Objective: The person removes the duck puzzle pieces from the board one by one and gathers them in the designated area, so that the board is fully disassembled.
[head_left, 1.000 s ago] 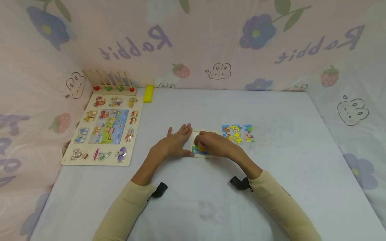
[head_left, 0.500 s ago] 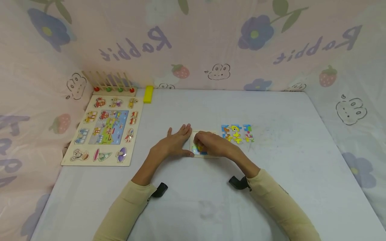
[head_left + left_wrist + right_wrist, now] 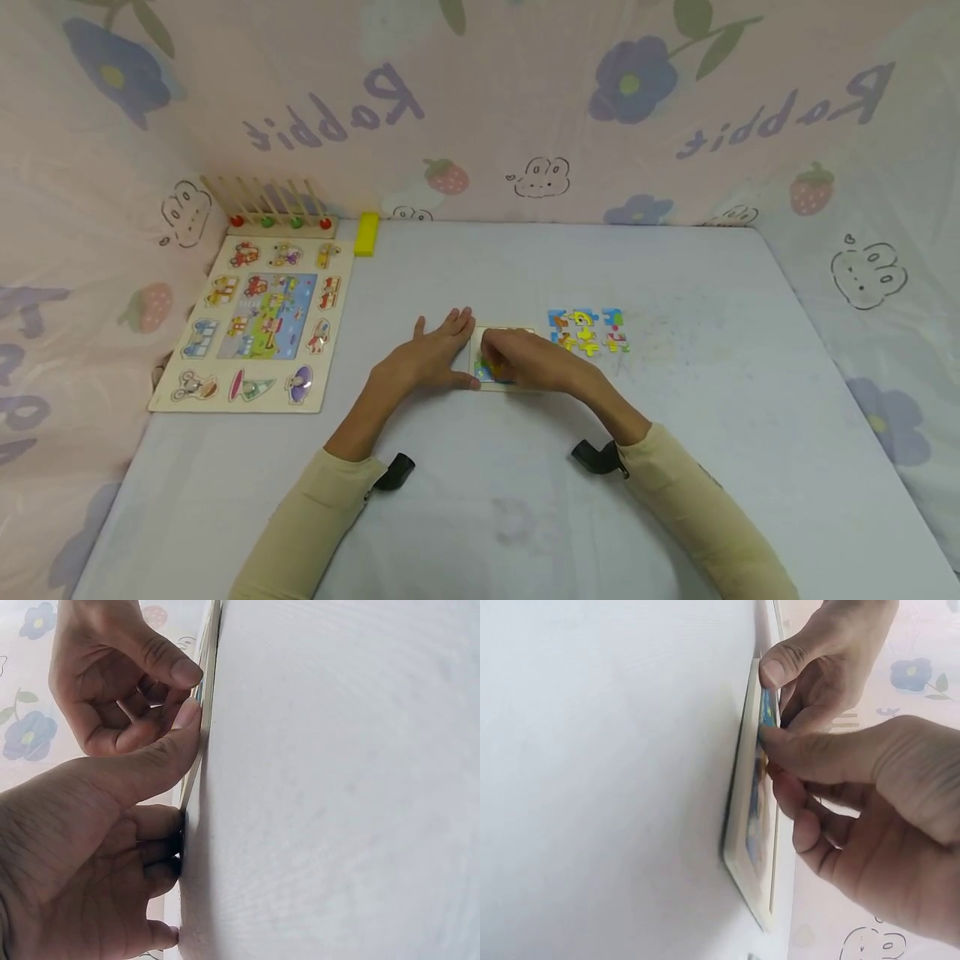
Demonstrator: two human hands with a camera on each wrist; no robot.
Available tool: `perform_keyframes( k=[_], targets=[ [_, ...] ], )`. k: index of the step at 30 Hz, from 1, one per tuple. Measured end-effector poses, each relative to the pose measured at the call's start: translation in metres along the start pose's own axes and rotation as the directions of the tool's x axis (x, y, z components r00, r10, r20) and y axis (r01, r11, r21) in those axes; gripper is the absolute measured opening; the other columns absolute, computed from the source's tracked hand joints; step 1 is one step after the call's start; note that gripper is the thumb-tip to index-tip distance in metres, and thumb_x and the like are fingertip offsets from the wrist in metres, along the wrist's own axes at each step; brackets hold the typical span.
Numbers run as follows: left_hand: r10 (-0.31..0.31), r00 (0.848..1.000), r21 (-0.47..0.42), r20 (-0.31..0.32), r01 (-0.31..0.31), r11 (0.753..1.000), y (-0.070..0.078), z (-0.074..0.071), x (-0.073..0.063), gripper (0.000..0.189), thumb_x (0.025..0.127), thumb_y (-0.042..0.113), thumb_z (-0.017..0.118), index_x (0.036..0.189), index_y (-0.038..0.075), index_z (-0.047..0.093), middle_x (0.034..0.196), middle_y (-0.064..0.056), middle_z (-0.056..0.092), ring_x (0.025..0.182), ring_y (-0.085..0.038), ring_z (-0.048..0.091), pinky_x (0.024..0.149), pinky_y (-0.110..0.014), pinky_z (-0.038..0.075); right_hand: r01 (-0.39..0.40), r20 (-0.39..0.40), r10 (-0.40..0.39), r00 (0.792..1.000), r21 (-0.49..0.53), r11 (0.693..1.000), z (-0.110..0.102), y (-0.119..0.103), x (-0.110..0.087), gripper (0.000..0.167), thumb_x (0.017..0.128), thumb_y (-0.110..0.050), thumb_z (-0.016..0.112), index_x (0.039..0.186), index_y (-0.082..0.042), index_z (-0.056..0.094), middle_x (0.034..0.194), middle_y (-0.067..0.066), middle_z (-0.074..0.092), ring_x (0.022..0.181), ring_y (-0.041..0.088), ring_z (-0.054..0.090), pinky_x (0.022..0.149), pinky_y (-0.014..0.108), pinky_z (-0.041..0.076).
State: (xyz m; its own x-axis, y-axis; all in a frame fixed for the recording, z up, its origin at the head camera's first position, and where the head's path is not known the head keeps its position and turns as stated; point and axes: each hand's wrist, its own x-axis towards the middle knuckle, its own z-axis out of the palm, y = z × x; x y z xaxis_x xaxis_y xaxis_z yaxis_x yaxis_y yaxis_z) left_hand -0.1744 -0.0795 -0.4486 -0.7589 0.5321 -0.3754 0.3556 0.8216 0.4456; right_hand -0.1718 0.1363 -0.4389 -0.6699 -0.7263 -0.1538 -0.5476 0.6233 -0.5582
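A small puzzle tray (image 3: 507,387) with a pale wooden rim lies flat on the white table, partly filled with colourful pieces. My left hand (image 3: 429,360) is spread beside its left edge, the thumb resting on the near left corner. Over the tray, my right hand (image 3: 527,358) has its fingers curled, thumb and index finger pinching a puzzle piece at the tray's surface. That piece is mostly hidden under the fingers; the right wrist view shows blue pieces (image 3: 766,709) by the thumb. Just right of the tray, several loose jigsaw pieces (image 3: 586,335) lie grouped together.
At the left lies a large wooden picture board (image 3: 325,387) with knobbed shapes. Behind it stands a wooden peg rack (image 3: 279,230) with red and green beads. A yellow block (image 3: 366,234) sits near the back edge. Printed cloth (image 3: 480,108) hangs around the table (image 3: 735,350).
My right hand has shifted slightly over the tray, its fingers curling further down. The left hand keeps its place at the tray's edge, and the loose pieces stay where they were.
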Motion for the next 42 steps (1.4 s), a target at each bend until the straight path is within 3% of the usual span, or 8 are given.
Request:
perform_keyframes(
  k=[5,10,18,30,42],
  targets=[
    [0.002,1.000,-0.001,0.001,-0.002,1.000,0.000,-0.001,-0.001,0.108,0.093,0.051,0.075,0.168,0.007,0.011,0.178,-0.006,0.000,0.167,-0.026,-0.001,0.132,-0.065,-0.002,-0.055,0.005,0.055,0.998,-0.008,0.998,0.000,-0.003,0.000,0.038,0.095,-0.009,0.077,0.129,-0.002,0.062,0.095,0.006,0.062,0.086,0.015,0.053,0.079,0.027,0.046],
    [0.001,1.000,0.006,0.006,-0.001,1.000,0.000,-0.001,0.000,0.108,0.093,0.051,0.075,0.168,0.007,0.010,0.178,-0.007,0.000,0.167,-0.026,-0.001,0.132,-0.065,-0.002,-0.023,-0.018,0.022,1.000,-0.037,0.999,0.001,-0.004,0.001,0.028,0.094,-0.008,0.078,0.118,-0.004,0.066,0.099,0.006,0.064,0.088,0.016,0.054,0.081,0.029,0.048],
    [0.004,1.000,0.010,0.001,-0.004,1.000,-0.001,0.000,0.000,0.109,0.093,0.051,0.075,0.168,0.007,0.010,0.178,-0.007,-0.001,0.167,-0.026,-0.001,0.132,-0.065,-0.001,0.073,-0.066,-0.067,0.996,0.086,0.994,-0.004,0.001,0.000,0.009,0.099,-0.002,0.068,0.106,-0.005,0.065,0.091,0.003,0.071,0.079,0.010,0.060,0.076,0.025,0.054],
    [-0.006,1.000,0.020,0.001,0.006,1.000,-0.001,0.001,0.000,0.109,0.092,0.054,0.074,0.168,0.008,0.009,0.178,-0.005,-0.001,0.167,-0.025,-0.002,0.132,-0.065,-0.001,0.047,-0.120,-0.030,0.992,0.144,0.989,-0.016,0.007,-0.010,0.014,0.100,-0.001,0.066,0.115,-0.001,0.066,0.096,0.005,0.072,0.088,0.015,0.064,0.084,0.029,0.058],
    [-0.007,1.000,0.056,0.000,0.007,0.998,0.000,-0.001,0.001,0.109,0.093,0.054,0.073,0.168,0.006,0.010,0.177,-0.007,-0.002,0.167,-0.026,-0.001,0.132,-0.066,0.001,0.060,-0.143,-0.044,0.989,0.103,0.993,-0.022,0.009,-0.016,0.018,0.100,-0.001,0.065,0.118,-0.001,0.067,0.100,0.006,0.076,0.091,0.016,0.069,0.084,0.034,0.060]
  ],
)
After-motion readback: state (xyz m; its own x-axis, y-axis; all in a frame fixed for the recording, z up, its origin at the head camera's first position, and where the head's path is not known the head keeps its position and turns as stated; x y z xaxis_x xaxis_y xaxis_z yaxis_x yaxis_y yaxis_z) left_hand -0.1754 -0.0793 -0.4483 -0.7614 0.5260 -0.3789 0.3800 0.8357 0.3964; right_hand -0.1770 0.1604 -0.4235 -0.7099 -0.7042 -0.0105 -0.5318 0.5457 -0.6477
